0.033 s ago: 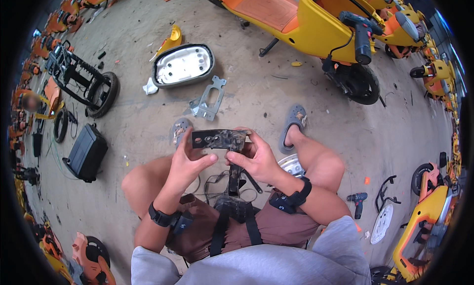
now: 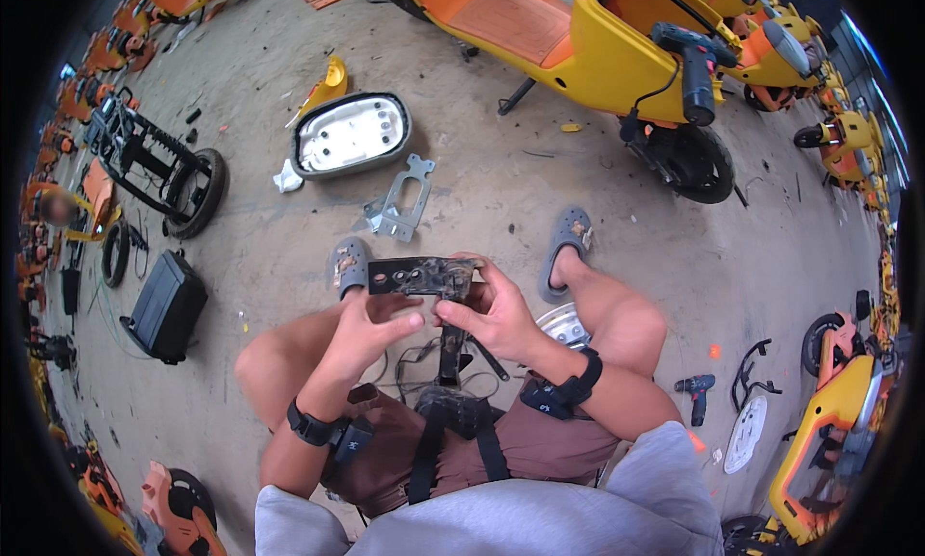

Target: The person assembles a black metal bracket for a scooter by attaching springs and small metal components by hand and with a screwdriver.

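Note:
In front of my lap is a dirty black metal bracket [image 2: 400,274], a flat bar with several holes along its left part. My right hand [image 2: 496,315] grips its right end, index finger along the top and thumb below. My left hand [image 2: 361,336] is just under the left part, thumb stretched out and fingers partly bent beneath the bar; any contact there is hard to make out. A dark upright bar [image 2: 450,356] runs below the bracket toward my lap. Dark cables [image 2: 409,356] hang beside it, and black straps [image 2: 427,460] lie over my shorts.
Ahead on the floor lie a silver plate with cutouts [image 2: 405,204] and a grey-rimmed white shell [image 2: 352,137]. A black case [image 2: 166,305] stands left; a cordless drill [image 2: 696,394] lies right. A yellow scooter [image 2: 617,55] carries another drill [image 2: 696,72] on its front.
My left hand has come off the bracket's left end and dropped slightly below it. My right hand keeps its grip on the right end. The view has shifted a little.

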`<act>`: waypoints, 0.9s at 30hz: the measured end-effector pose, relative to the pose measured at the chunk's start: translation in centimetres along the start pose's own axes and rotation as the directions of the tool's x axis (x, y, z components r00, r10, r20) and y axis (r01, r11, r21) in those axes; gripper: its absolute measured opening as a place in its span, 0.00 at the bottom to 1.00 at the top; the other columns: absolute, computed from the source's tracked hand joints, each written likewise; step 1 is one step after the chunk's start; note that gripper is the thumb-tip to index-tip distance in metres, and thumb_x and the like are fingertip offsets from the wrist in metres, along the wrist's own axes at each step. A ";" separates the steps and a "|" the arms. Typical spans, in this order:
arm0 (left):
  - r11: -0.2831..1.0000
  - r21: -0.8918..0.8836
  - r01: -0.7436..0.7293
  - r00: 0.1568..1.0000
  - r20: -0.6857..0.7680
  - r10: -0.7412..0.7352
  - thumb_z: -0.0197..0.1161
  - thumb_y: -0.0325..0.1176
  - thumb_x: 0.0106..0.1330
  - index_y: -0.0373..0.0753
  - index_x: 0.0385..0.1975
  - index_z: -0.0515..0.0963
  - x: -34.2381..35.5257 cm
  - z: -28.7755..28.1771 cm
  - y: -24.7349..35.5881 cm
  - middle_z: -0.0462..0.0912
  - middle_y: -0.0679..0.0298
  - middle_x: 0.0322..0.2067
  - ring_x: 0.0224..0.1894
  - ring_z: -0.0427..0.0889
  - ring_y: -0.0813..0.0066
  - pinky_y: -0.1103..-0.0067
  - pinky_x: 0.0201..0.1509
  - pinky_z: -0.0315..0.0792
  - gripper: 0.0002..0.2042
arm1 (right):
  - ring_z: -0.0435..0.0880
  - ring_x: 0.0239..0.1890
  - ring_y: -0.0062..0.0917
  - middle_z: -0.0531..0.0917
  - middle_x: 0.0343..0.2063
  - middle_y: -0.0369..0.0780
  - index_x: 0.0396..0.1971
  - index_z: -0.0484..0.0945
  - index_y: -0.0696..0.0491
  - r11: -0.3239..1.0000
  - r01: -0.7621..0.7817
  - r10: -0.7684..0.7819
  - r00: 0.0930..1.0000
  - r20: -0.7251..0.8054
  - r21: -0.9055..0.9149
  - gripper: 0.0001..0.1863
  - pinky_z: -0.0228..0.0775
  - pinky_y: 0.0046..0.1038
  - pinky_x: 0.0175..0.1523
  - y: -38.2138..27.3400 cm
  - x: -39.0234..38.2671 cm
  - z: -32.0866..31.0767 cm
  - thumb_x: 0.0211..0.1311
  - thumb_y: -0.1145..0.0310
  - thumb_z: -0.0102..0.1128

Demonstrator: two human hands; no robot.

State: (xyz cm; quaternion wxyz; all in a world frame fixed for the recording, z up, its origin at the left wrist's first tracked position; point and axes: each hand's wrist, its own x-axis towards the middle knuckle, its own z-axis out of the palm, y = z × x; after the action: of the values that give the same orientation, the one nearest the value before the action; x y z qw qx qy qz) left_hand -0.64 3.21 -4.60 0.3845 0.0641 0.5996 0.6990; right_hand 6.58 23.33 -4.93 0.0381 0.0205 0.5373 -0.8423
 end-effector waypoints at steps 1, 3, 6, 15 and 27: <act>0.999 0.001 0.049 0.996 0.073 -0.048 0.72 0.35 0.58 0.31 0.64 0.60 0.1 1.0 0.0 0.73 0.59 0.54 0.56 0.73 0.69 0.74 0.59 0.69 0.37 | 0.83 0.42 0.24 0.81 0.41 0.41 0.61 0.58 0.56 0.999 0.030 -0.030 1.000 -0.006 0.017 0.28 0.77 0.28 0.48 -0.1 -0.1 -0.2 0.63 0.77 0.60; 0.984 0.122 0.127 0.972 0.180 -0.148 0.65 0.37 0.66 0.29 0.62 0.64 0.6 3.2 -0.8 0.75 0.60 0.53 0.54 0.72 0.78 0.79 0.56 0.70 0.29 | 0.83 0.45 0.25 0.81 0.43 0.42 0.61 0.57 0.55 0.998 0.047 -0.046 0.999 -0.010 0.044 0.29 0.77 0.28 0.49 -0.4 -0.7 -1.0 0.64 0.76 0.60; 0.991 -0.016 0.130 0.954 0.274 -0.121 0.51 0.43 0.74 0.25 0.42 0.75 1.6 5.1 -1.0 0.83 0.55 0.34 0.32 0.83 0.69 0.77 0.40 0.77 0.21 | 0.81 0.47 0.25 0.82 0.44 0.43 0.60 0.57 0.54 0.998 0.056 -0.055 0.996 -0.072 0.017 0.29 0.76 0.28 0.49 -0.2 0.0 -1.9 0.63 0.72 0.62; 0.990 -0.009 -0.139 0.989 0.054 0.139 0.51 0.40 0.74 0.34 0.46 0.67 0.5 8.6 -0.9 0.73 0.65 0.24 0.16 0.70 0.81 0.84 0.16 0.66 0.14 | 0.76 0.41 0.16 0.80 0.39 0.36 0.57 0.61 0.53 0.975 0.150 -0.150 0.989 -0.011 0.166 0.29 0.70 0.22 0.45 -1.5 -0.8 -2.0 0.60 0.70 0.65; 0.931 0.254 -0.261 0.965 0.094 0.245 0.51 0.41 0.74 0.36 0.39 0.67 1.6 6.5 -0.8 0.71 0.66 0.22 0.13 0.66 0.84 0.86 0.12 0.59 0.12 | 0.76 0.53 0.23 0.75 0.56 0.40 0.61 0.70 0.54 0.903 0.246 -0.252 0.967 0.030 -0.351 0.33 0.72 0.25 0.51 -4.9 -0.9 -3.6 0.53 0.67 0.70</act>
State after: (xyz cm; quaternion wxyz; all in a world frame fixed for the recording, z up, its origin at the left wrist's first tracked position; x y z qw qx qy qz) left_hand 2.23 9.31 -4.10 0.2971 0.2128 0.6621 0.6543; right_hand 7.00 28.72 -1.98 -0.0710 -0.0487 0.6777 -0.7303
